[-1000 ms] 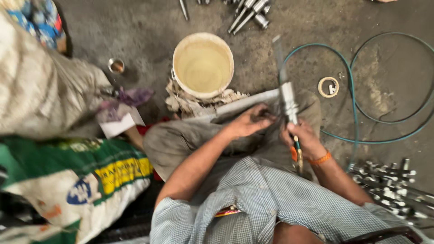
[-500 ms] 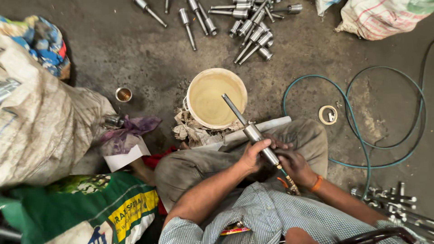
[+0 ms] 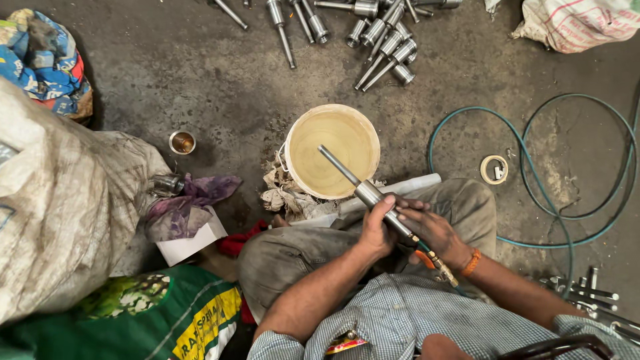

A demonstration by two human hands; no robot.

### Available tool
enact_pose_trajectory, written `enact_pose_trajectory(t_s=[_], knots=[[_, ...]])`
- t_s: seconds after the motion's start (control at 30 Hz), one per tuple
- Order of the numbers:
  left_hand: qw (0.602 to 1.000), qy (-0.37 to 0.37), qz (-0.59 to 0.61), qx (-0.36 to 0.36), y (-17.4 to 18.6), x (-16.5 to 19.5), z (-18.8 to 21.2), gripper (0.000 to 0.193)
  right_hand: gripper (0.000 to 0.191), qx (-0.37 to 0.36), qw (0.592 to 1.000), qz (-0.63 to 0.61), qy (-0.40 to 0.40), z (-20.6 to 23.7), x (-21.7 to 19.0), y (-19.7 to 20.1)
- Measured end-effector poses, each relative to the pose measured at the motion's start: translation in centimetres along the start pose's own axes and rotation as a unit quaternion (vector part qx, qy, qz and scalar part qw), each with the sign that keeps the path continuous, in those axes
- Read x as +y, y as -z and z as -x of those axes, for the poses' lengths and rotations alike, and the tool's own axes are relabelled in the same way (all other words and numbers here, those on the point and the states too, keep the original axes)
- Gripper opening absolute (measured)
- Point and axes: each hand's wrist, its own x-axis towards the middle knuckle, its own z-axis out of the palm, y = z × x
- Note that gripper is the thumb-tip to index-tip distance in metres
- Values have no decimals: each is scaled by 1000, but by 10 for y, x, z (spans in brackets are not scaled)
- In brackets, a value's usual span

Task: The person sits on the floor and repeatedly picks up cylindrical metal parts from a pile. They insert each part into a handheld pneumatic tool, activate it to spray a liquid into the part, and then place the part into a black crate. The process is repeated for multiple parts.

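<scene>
Holding a metal rod [image 3: 363, 190] over the lap, both hands meet at its lower half: the left hand [image 3: 379, 230] is clenched around the thick middle sleeve, the right hand [image 3: 433, 230] grasps just below it, nearer the brass-tipped end. The rod's long axis runs diagonally, its thin end pointing up and away over the cream bucket [image 3: 331, 150] on the floor.

Cream bucket [image 3: 331, 152] — teal hose [image 3: 533, 167] — checked shirt [image 3: 413, 320].
</scene>
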Motion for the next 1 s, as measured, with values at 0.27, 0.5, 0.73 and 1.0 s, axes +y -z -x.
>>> enact_pose_trajectory(t_s=[0.27,0.5,0.73,1.0], knots=[[1000,-4,20,16,12,-2,-11,38,82,-9,1000,-17,-5,-14,6,3],[1000,-8,14,16,10,-1,-10,46,80,-18,999,-30,-21,-6,10,-1],[1000,-2,5,22,-2,8,-8,56,84,-7,987,-134,-85,-12,3,-1],[1000,0,-9,6,-6,17,-3,58,95,71,936,-266,-218,-16,-17,-12]])
